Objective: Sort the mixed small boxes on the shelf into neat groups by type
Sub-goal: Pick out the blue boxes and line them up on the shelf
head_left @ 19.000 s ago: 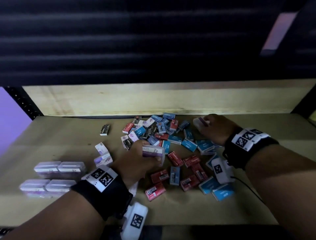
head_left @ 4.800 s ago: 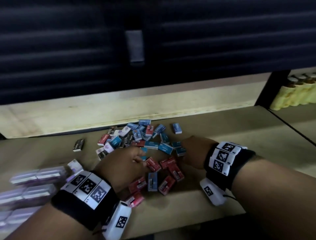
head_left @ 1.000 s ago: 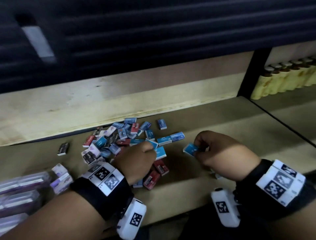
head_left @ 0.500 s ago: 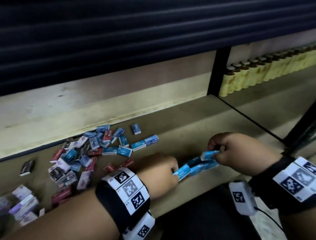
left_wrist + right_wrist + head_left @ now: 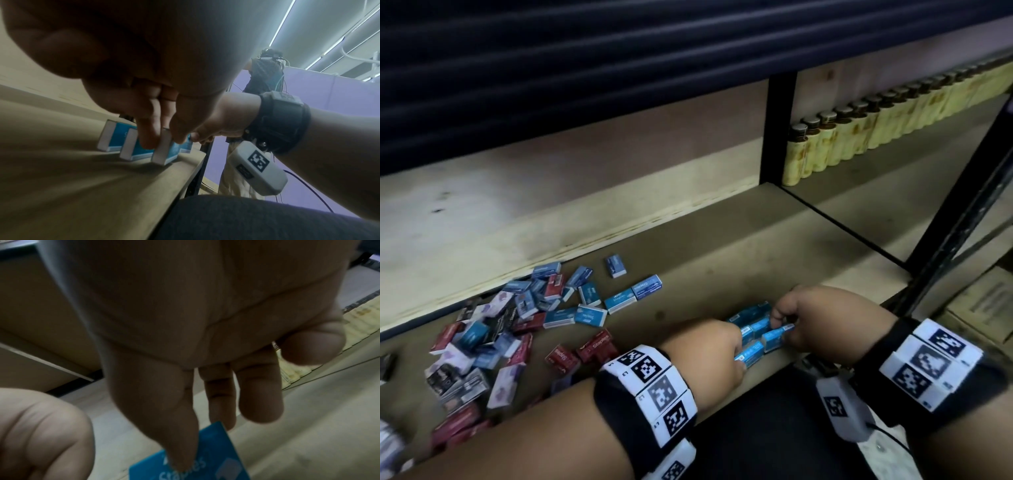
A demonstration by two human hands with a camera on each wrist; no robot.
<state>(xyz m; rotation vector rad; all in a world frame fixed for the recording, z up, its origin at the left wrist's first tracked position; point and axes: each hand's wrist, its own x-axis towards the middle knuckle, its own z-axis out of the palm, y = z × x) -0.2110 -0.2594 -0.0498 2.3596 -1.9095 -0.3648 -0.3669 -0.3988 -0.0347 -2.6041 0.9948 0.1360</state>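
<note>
Now at the front edge of the shelf (image 5: pixel 722 260), both hands are on a small cluster of light-blue staple boxes (image 5: pixel 756 334). Left hand (image 5: pixel 709 356) has fingers curled onto the near boxes, pressing them together; right hand (image 5: pixel 822 318) pinches one box at the cluster's far side. A second ago these boxes were still by the mixed pile (image 5: pixel 517 318); they have since been carried right, so a blue group is started. Red boxes (image 5: pixel 582 353) lie just left of the left wrist, unsorted. The cluster sits very near the front edge; a hard push could tip one off. Open board runs behind and right of it, up to the black upright (image 5: pixel 777 126). Beyond that upright, a row of bottles (image 5: pixel 859 126) occupies the neighbouring shelf.
</note>
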